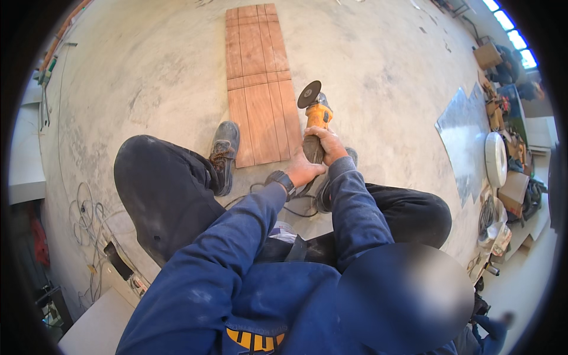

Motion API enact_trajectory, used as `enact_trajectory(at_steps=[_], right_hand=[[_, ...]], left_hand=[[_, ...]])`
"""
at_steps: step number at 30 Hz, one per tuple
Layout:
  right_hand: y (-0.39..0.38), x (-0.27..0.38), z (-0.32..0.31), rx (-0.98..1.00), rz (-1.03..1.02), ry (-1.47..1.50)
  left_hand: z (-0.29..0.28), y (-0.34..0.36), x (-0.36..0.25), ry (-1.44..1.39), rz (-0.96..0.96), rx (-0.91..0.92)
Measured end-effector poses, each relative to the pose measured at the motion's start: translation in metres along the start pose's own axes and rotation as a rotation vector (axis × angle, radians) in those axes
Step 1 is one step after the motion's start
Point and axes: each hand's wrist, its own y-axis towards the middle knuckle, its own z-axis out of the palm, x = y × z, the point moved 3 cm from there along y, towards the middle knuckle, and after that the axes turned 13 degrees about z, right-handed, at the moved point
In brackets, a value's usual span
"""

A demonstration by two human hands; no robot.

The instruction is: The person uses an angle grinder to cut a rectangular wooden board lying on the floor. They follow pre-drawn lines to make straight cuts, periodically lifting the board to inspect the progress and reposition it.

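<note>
An orange and black angle grinder (318, 117) with a dark disc (309, 94) is held up at the right of a long reddish wooden board (257, 106), which lies on the floor with lines along and across it. My right hand (329, 142) is closed round the grinder's body, near the orange section. My left hand (305, 168) is closed at its rear end, just beyond the board's near end. A black cable (302, 212) loops below the grinder between my shoes.
My bent legs and shoes (223, 157) flank the near floor (148, 100). Coiled cords (89, 219) lie at left. A metal sheet (458, 142), white coil (496, 160), cardboard boxes (512, 195) and assorted gear line the right. Part of another person (491, 334) shows at lower right.
</note>
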Motion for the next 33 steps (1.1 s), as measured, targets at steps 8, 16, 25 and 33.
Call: enact_trajectory(at_steps=[8, 16, 25, 33], right_hand=[[0.023, 0.000, 0.013, -0.113, 0.094, -0.120], [0.086, 0.020, 0.011, -0.215, -0.030, -0.333], [0.152, 0.038, 0.013, -0.254, -0.070, -0.540], [0.172, 0.047, 0.016, -0.331, -0.107, -0.625]], left_hand=[[-0.004, 0.011, 0.022, -0.125, -0.037, -0.053], [0.004, 0.067, 0.047, -0.236, -0.189, -0.108], [0.008, 0.129, 0.069, -0.138, -0.037, -0.157], [0.003, 0.145, 0.078, -0.326, -0.039, -0.206]])
